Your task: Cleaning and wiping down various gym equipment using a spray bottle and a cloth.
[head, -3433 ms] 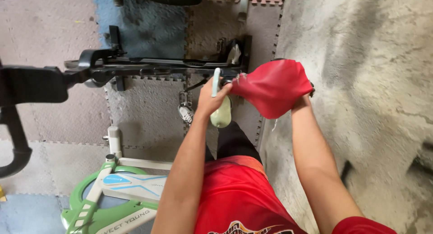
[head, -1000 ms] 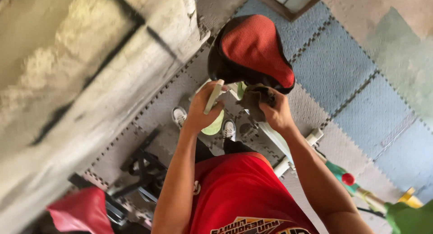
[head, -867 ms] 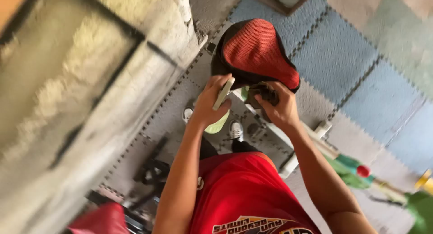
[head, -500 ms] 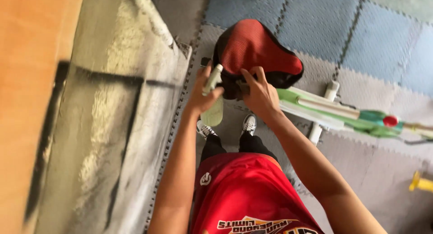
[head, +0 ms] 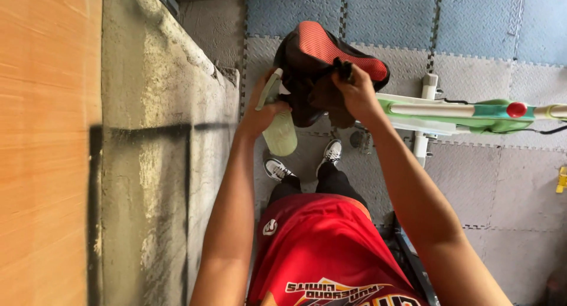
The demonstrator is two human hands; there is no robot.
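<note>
My left hand (head: 260,114) grips a pale green spray bottle (head: 280,135), held upright just left of an exercise bike's saddle (head: 322,46). The saddle has a red mesh top and black sides. My right hand (head: 354,93) presses a dark cloth (head: 328,99) against the saddle's near side, fingers closed on the cloth. The bike's green and white frame (head: 460,111) runs off to the right from under the saddle. I stand right behind the saddle, in red shorts, with my shoes (head: 274,167) on the mats.
A rough concrete wall (head: 159,164) rises close on my left, with an orange wooden panel (head: 41,164) beyond it. Grey and blue foam mats (head: 496,182) cover the floor. A small yellow object (head: 561,179) lies at the right edge.
I turned away from the handlebars, where the red cloth stayed, to the saddle. My right hand has slid across the saddle's near side, while the bottle stays in my left hand.
</note>
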